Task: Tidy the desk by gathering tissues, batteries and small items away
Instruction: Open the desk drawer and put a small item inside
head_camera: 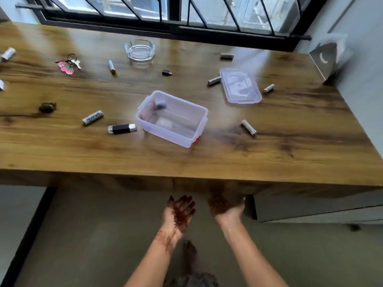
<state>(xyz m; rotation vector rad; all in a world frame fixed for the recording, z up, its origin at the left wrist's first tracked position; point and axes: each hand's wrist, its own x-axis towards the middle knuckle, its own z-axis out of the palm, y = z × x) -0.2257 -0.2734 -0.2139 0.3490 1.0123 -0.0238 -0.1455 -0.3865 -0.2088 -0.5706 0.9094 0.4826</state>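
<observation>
Two hands at 6 o'clock below worktop (pixel 207 162) edge, left hand (pixel 180 212) and right hand (pixel 226 206) palms up, fingers (pixel 187 200) released, open container (pixel 172 119) at centre, lid (pixel 240 85) at 1 o'clock, battery (pixel 92 117) at 9 o'clock, tissue box (pixel 329 56) at 2 o'clock

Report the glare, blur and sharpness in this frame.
Head view: daylight from the window throws pale glare streaks across the desk; the tissue box and the right hand are smeared by motion blur; the Heybright battery reads sharp.
</observation>
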